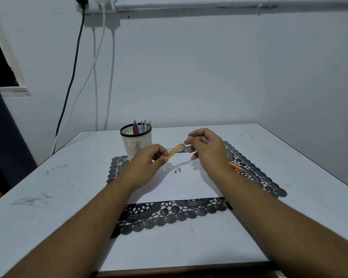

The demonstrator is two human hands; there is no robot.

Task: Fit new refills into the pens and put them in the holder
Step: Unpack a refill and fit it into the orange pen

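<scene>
Currently mid-assembly: left hand (151,157) pinches the yellow pen barrel (175,151) above the mat (169,213), right hand (205,147) pinches its upper end, holder (136,145) at 10 o'clock; next, I'd guess, seat and close that end squarely.

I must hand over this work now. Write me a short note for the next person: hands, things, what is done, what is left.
Left hand grips the yellow pen by its lower end. Right hand pinches its top end.
Holder stands at the mat's far left corner with several pens inside.
Orange pen lies on the mat, partly under the right wrist; small parts lie on the paper.
Left: finish the yellow pen, then the orange one; put both in the holder.
</scene>
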